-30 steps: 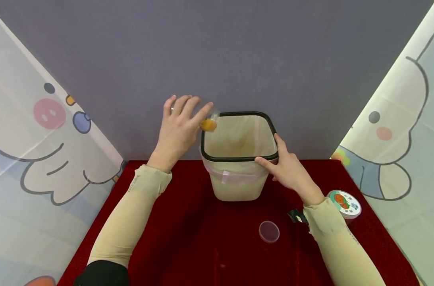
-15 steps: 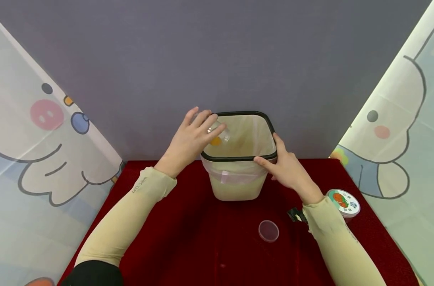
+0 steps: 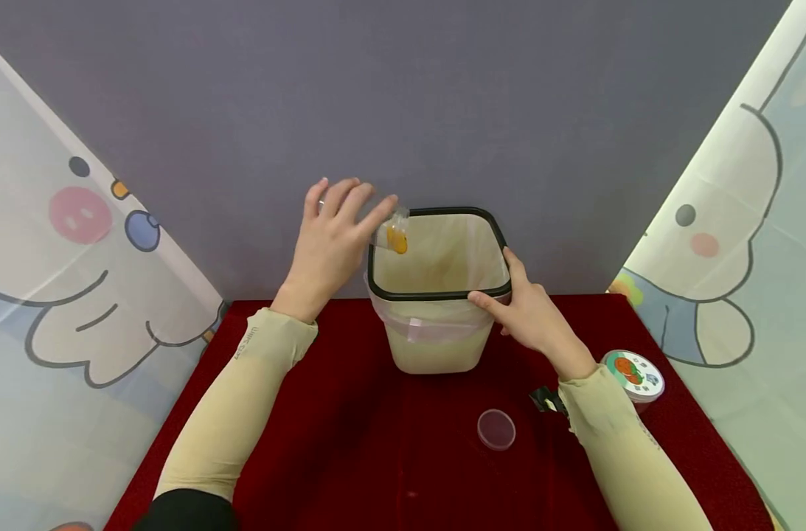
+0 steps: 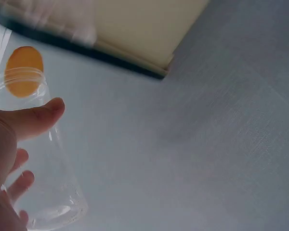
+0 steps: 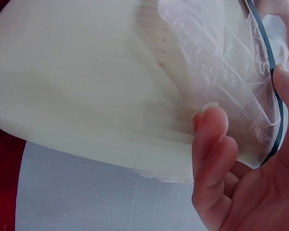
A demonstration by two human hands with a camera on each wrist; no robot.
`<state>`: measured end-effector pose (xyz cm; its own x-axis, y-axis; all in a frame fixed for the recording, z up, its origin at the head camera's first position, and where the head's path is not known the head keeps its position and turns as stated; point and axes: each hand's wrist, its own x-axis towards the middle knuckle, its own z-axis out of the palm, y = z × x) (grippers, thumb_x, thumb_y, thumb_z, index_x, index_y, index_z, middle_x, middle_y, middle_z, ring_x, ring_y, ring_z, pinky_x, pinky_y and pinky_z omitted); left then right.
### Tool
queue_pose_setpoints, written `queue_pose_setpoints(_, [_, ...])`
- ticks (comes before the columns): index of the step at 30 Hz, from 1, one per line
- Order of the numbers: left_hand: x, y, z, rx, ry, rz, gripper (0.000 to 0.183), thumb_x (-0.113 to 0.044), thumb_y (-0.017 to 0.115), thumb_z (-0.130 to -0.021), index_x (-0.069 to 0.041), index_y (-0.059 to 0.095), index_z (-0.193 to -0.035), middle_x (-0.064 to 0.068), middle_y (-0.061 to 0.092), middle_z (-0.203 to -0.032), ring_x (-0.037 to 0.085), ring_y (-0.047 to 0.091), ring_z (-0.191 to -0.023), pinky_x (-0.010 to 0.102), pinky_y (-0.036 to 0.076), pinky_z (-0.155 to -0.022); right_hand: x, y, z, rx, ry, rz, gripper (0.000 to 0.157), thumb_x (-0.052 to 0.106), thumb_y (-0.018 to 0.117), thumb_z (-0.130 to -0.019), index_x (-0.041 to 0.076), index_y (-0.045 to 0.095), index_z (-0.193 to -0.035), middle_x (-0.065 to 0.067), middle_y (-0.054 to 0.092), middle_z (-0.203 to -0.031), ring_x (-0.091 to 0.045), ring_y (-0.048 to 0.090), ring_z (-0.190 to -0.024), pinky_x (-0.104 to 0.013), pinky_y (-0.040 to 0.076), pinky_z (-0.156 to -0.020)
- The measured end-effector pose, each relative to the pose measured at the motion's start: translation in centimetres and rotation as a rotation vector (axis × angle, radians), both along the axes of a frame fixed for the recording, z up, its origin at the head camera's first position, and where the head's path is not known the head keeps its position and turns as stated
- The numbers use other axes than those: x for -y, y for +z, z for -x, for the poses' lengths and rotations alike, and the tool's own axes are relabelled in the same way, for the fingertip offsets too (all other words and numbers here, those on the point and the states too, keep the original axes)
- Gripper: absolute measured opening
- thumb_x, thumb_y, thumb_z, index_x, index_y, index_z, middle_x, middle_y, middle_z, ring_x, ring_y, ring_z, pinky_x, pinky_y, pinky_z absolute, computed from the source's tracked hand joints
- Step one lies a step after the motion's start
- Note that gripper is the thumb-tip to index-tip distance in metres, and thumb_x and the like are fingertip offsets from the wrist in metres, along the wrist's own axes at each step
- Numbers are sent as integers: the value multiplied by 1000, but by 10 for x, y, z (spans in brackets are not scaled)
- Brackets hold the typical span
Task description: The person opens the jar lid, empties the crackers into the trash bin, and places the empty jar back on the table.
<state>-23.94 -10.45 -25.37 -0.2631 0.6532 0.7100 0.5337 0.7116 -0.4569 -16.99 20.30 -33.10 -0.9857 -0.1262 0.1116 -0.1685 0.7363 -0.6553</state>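
My left hand [image 3: 329, 240] grips a clear plastic jar [image 4: 53, 183], tipped at the left rim of a cream bin [image 3: 436, 350]. An orange oval piece [image 4: 24, 55] sits at the jar's mouth, partly past the threaded neck in the left wrist view. The bin has a black rim and a thin translucent liner bag [image 5: 231, 72] folded over its outside. My right hand [image 3: 535, 313] holds the bin's right front corner, thumb on the rim and the other fingers down the outer side. The bin's floor is hidden.
On the red cloth [image 3: 349, 442] lie a round clear lid [image 3: 496, 430] and a small black packet [image 3: 544, 399], partly behind the right sleeve. A tub with a fruit-printed lid [image 3: 633, 375] stands at the right edge. A grey wall [image 3: 442, 110] rises behind the bin.
My left hand dips right and down over the bin with the jar, then comes back up left. The orange piece has shifted at the jar's mouth. My right hand keeps its hold.
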Motion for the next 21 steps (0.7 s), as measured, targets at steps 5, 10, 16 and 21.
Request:
queue_pose_setpoints(5, [-1, -4, -1, -12, 1, 93, 57, 12, 62, -88, -22, 60, -134, 10, 55, -128, 30, 46, -127, 53, 25, -113, 0, 0, -1, 3, 1, 9, 107, 70, 54, -90, 20, -9, -160, -6, 66, -73, -18, 63, -55, -38, 53, -63])
queue_pose_setpoints(10, [1, -2, 1, 2, -10, -26, 58, 10, 58, -83, -21, 62, -132, 10, 56, -126, 32, 46, -127, 56, 26, -111, -2, 2, -1, -8, -1, 10, 106, 70, 54, -90, 20, -8, -160, -7, 66, -75, -18, 63, -55, -38, 53, -63])
queue_pose_setpoints(16, [9, -2, 1, 48, -19, -97, 62, 0, 78, -78, -21, 61, -133, 11, 55, -126, 32, 45, -127, 56, 25, -111, -1, 1, 0, -10, -1, 14, 106, 70, 55, -90, 20, -8, -160, -8, 66, -77, -18, 63, -55, -38, 54, -64])
queue_pose_setpoints(21, [20, -13, -3, 88, -36, -214, 63, -5, 84, -75, -22, 63, -132, 11, 58, -125, 34, 49, -122, 57, 28, -108, 1, 1, 0, -6, 4, 13, 106, 70, 54, -90, 20, -8, -160, -7, 65, -74, -18, 63, -55, -37, 53, -62])
